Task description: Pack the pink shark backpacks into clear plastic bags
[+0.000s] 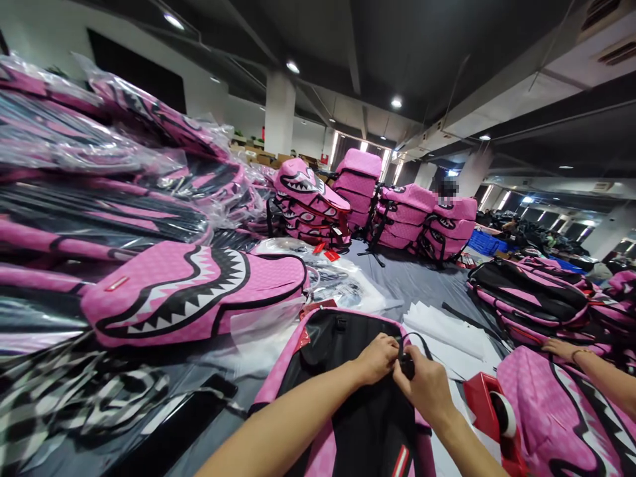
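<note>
A pink and black backpack [342, 397] lies in front of me with its black padded back panel facing up. Over its right upper part, my left hand [380, 358] is closed, its fingertips pinching a black strap. My right hand [427, 384] grips the same black strap [420, 339] right beside it, thumb on a dark piece that looks like a buckle. A loop of the strap rises above the right fingers. What lies between the left fingertips is mostly hidden. Left of this bag sits another pink backpack [268, 278] with a shark-mouth print.
Plastic-wrapped backpacks [99, 212] pile up at left. Stacked pink backpacks [358, 185] stand at the back. White paper sheets [452, 338] and a red tape dispenser [489, 404] lie at right. Another person's hand [561, 349] touches a pink backpack [541, 404]. A checked cloth [99, 384] lies lower left.
</note>
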Available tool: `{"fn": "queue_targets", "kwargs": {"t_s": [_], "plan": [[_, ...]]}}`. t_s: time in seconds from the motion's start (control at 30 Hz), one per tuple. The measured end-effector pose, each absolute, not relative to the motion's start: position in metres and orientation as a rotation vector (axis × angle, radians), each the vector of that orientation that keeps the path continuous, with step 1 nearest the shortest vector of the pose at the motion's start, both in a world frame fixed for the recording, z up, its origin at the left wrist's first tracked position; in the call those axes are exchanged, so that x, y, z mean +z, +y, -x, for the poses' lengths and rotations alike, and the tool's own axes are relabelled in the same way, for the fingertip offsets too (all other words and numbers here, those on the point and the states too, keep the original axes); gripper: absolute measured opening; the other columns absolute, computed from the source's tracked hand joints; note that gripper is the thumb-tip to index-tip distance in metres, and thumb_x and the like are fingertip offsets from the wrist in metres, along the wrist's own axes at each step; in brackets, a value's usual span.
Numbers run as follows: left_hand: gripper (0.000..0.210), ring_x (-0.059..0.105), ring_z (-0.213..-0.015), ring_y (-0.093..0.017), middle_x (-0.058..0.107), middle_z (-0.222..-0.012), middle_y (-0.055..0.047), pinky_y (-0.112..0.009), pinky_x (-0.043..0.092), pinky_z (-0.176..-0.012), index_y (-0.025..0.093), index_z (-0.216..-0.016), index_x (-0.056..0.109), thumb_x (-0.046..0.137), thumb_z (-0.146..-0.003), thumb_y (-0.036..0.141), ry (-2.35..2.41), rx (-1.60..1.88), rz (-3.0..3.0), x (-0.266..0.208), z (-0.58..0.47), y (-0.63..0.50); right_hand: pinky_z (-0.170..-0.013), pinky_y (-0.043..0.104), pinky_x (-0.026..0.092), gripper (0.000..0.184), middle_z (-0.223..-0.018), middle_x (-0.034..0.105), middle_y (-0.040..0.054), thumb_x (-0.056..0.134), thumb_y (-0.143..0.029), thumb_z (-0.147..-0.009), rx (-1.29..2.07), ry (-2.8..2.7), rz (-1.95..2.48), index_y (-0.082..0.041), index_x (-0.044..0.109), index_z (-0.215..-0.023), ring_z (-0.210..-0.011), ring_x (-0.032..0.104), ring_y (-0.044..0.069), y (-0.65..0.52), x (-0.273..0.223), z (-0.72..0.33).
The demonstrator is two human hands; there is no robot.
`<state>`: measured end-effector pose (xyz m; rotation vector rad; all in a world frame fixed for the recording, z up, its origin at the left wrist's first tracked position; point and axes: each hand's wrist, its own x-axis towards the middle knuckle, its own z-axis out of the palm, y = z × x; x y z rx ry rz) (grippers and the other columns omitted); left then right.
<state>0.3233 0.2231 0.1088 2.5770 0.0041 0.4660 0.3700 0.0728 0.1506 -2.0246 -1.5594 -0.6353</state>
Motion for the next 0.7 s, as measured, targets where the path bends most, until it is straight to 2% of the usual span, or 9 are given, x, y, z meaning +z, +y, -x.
{"fn": "queue_targets", "kwargs": {"t_s": [0.13, 0.2, 0.27, 0.33, 0.4, 0.47, 0.53, 0.6, 0.7], "plan": [[0.018, 0.068, -0.091, -0.022, 0.074, -0.087, -0.006, -0.035, 0.046, -0.093, 0.019, -0.07, 0.067, 0.064, -0.087, 0.014, 0.058, 0.486, -2.528, 0.105, -0.316, 0.226, -0.053, 0.025, 0.044, 0.018, -0.06, 0.064, -0.0003, 0.053, -0.037, -0.091, -0.674, -1.497, 1.837, -0.023, 0.063, -0.087, -0.047, 0.06, 0.015, 0.053, 0.178, -0.346], [0.017, 0.067, -0.087, -0.023, 0.073, -0.082, -0.006, -0.034, 0.047, -0.089, 0.02, -0.076, 0.069, 0.062, -0.092, 0.022, 0.086, 0.514, -2.504, 0.11, -0.307, 0.217, -0.052, 0.024, 0.045, 0.021, -0.06, 0.062, -0.0018, 0.057, -0.043, -0.089, -0.563, -1.33, 1.877, -0.023, 0.062, -0.087, -0.047, 0.057, 0.014, 0.043, 0.199, -0.35], [0.012, 0.066, -0.093, -0.025, 0.073, -0.091, -0.008, -0.036, 0.048, -0.092, 0.02, -0.091, 0.071, 0.065, -0.092, 0.031, 0.149, 0.655, -2.452, 0.122, -0.296, 0.203, -0.05, 0.025, 0.043, 0.027, -0.06, 0.059, -0.0025, 0.058, -0.05, -0.086, -0.451, -1.161, 1.919, -0.023, 0.059, -0.081, -0.048, 0.053, 0.014, 0.036, 0.218, -0.361], [0.029, 0.061, -0.113, -0.03, 0.071, -0.112, -0.012, -0.042, 0.044, -0.104, 0.019, -0.113, 0.067, 0.069, -0.089, 0.035, 0.142, 0.898, -2.355, 0.139, -0.287, 0.19, -0.049, 0.025, 0.042, 0.033, -0.059, 0.055, -0.0028, 0.056, -0.055, -0.085, -0.325, -1.127, 1.939, -0.023, 0.057, -0.075, -0.05, 0.049, 0.013, 0.033, 0.232, -0.37], [0.04, 0.056, -0.126, -0.029, 0.067, -0.127, -0.012, -0.042, 0.039, -0.111, 0.021, -0.126, 0.062, 0.07, -0.087, 0.029, 0.035, 0.965, -2.277, 0.159, -0.285, 0.184, -0.051, 0.025, 0.042, 0.037, -0.061, 0.055, -0.0023, 0.056, -0.058, -0.084, -0.184, -1.237, 1.923, -0.023, 0.056, -0.073, -0.055, 0.049, 0.014, 0.035, 0.241, -0.374], [0.031, 0.062, -0.117, -0.027, 0.071, -0.12, -0.009, -0.037, 0.045, -0.104, 0.021, -0.121, 0.065, 0.063, -0.09, 0.022, -0.046, 0.801, -2.278, 0.175, -0.287, 0.187, -0.052, 0.025, 0.041, 0.039, -0.064, 0.055, -0.0023, 0.06, -0.06, -0.083, -0.064, -1.342, 1.885, -0.022, 0.058, -0.077, -0.057, 0.05, 0.014, 0.04, 0.25, -0.375], [0.02, 0.069, -0.096, -0.025, 0.075, -0.099, -0.007, -0.033, 0.05, -0.089, 0.019, -0.103, 0.071, 0.054, -0.093, 0.019, 0.013, 0.644, -2.295, 0.179, -0.284, 0.193, -0.049, 0.025, 0.039, 0.043, -0.062, 0.054, -0.0037, 0.065, -0.064, -0.08, 0.062, -1.344, 1.878, -0.022, 0.057, -0.081, -0.053, 0.048, 0.012, 0.042, 0.26, -0.38], [0.023, 0.069, -0.079, -0.024, 0.073, -0.081, -0.007, -0.031, 0.051, -0.077, 0.017, -0.087, 0.071, 0.049, -0.094, 0.018, 0.103, 0.599, -2.301, 0.169, -0.271, 0.192, -0.045, 0.024, 0.037, 0.051, -0.059, 0.052, -0.0057, 0.069, -0.07, -0.075, 0.22, -1.306, 1.881, -0.021, 0.056, -0.086, -0.048, 0.046, 0.012, 0.044, 0.269, -0.393], [0.026, 0.067, -0.069, -0.021, 0.071, -0.071, -0.004, -0.026, 0.049, -0.066, 0.018, -0.08, 0.071, 0.05, -0.094, 0.022, 0.174, 0.536, -2.277, 0.134, -0.232, 0.164, -0.046, 0.025, 0.038, 0.057, -0.058, 0.051, -0.0071, 0.064, -0.073, -0.078, 0.385, -1.362, 1.875, -0.02, 0.055, -0.1, -0.048, 0.048, 0.013, 0.054, 0.265, -0.419]]}}
